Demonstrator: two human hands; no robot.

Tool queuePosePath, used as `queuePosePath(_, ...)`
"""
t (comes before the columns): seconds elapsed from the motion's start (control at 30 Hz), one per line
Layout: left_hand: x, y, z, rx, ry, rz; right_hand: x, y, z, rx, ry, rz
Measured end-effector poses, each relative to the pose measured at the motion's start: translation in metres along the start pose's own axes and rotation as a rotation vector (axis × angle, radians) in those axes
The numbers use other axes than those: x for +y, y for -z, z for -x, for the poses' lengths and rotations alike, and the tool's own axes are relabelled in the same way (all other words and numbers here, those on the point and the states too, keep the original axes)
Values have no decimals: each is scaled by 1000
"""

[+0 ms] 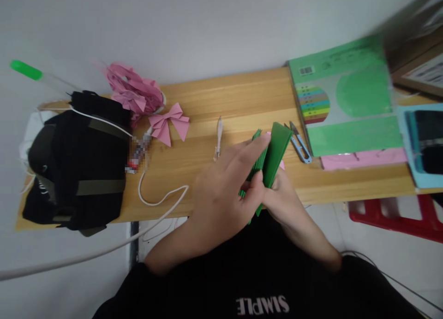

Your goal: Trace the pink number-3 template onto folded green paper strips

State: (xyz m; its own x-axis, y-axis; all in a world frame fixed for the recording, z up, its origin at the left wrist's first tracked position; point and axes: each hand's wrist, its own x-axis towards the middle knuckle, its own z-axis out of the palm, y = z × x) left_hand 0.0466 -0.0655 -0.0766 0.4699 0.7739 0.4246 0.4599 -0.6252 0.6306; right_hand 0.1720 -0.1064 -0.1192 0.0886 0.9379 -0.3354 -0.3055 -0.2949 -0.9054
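Note:
Between my two hands is a piece of green paper [277, 148] folded into narrow accordion pleats, held upright over the table's front edge. My left hand [224, 185] wraps its near-left side, fingers along the pleats and thumb pressed on the front. From the right, my right hand [282, 194] grips the lower part, its fingers mostly hidden behind the paper. A little pink paper shows behind the pleats. Just right of them lie blue-handled thread snips [300, 144]. Left of the hands, a whitish pen [219, 134] rests on the wooden table [238, 93].
A pink paper bow [169, 124] and a bunch of pink folded paper [133, 91] lie at left, beside a black bag [90, 162]. A white cable [162, 213] crosses the front edge. At right are a green paper pack [349, 97], a cardboard box [420, 65] and a red stool [391, 220].

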Motion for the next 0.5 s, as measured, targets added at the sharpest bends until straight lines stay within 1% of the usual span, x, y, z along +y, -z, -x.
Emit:
queuePosePath(0.1, -1, 1, 0, -41, -25, -64, 2, 1, -2, 5, 51, 32)
queuePosePath(0.17, -2, 0, 0, -44, -49, -77, 3, 0, -5, 27, 103, 70)
queuePosePath(0.3, -5, -1, -2, 0, -90, -89, 5, -4, -10, 60, 200, 117)
queuePosePath(0.5, -11, -3, -2, 95, -135, -111, 13, -6, -17, 29, 328, 168)
